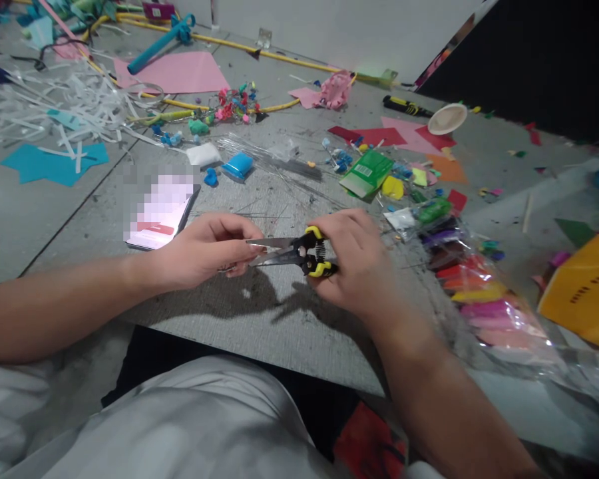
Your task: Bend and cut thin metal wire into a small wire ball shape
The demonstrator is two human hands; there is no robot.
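Note:
My right hand [352, 256] is wrapped round the yellow-and-black handles of a pair of spring-loaded snips [304, 253]. Their blades are parted and point left, reaching the fingertips of my left hand [214, 246]. That hand is closed in a pinch, and what it holds is too small and covered to name. Thin wires [254, 215] lie on the grey table [289, 332] just beyond the hands. Left of my left hand rests a phone [162, 209] with a lit screen.
White and blue clay packets [238, 166] lie behind the hands. White paper strips [94, 100] heap at the left. To the right are a green packet [367, 173], a bag of coloured clay [494, 299] and an orange packet [586, 286]. A yellow-black tool [404, 106] lies farther back.

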